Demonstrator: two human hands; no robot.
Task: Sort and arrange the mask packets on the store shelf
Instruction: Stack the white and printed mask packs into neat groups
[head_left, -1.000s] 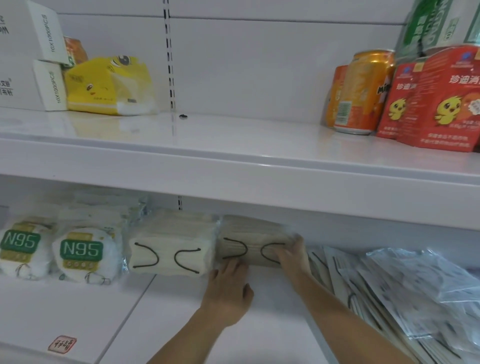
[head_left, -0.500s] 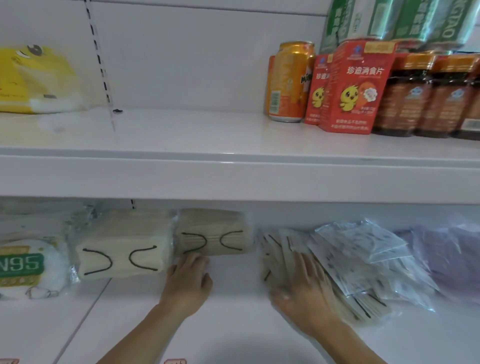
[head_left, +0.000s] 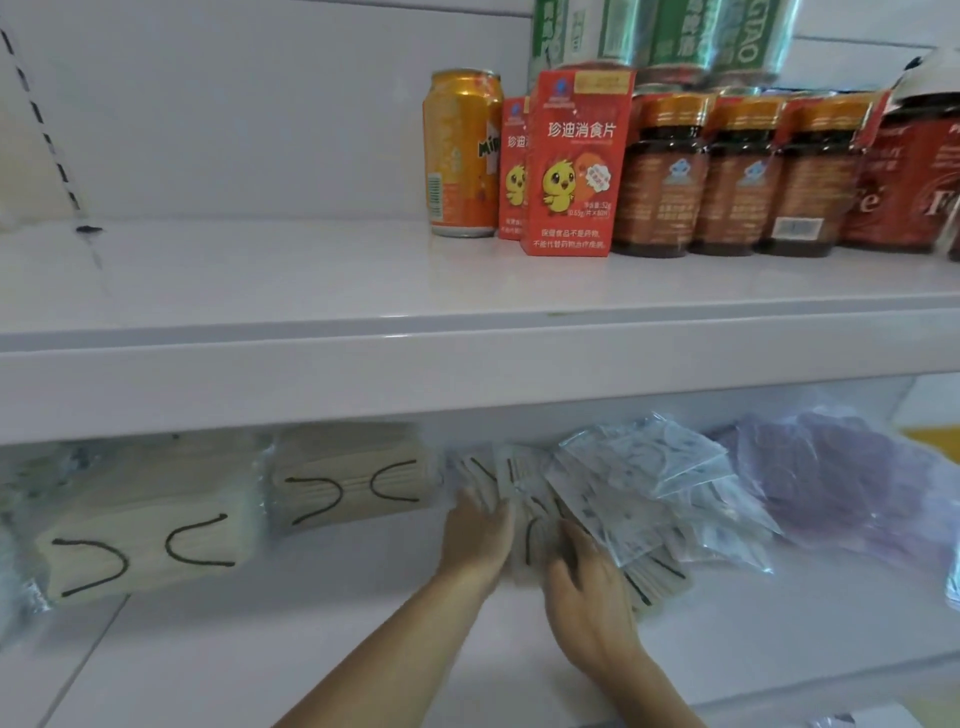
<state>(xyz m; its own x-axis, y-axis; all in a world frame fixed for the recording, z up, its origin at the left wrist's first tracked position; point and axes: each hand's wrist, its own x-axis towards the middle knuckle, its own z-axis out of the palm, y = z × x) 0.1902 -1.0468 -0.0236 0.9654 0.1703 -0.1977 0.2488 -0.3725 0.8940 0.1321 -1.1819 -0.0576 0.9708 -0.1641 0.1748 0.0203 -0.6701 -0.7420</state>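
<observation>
Head-camera view of a white store shelving unit with two shelves. On the lower shelf, both bare hands reach in together at a loose, slumped pile of clear mask packets, which sits right of centre under the upper shelf's front edge. The left hand lies against the pile's left side, fingers straight and pointing into the packets. The right hand rests on the pile's front, fingers slightly spread over the packet edges. Motion blur hides whether either hand actually pinches a packet; both look flat and pressing, not curled.

Just left of the pile, apart from it, lies a cream mask bundle wrapped in clear film, with black ear loops showing on its front. A second cream mask bundle sits just beside it, further left and nearer the front. To the pile's right, touching it, is a heap of purple packets, too blurred to read.

On the upper shelf, right of centre, stand an orange can, two red boxes with a yellow chick picture, and a row of brown bottles. Green wrapped goods stand on top of the boxes and bottles.
</observation>
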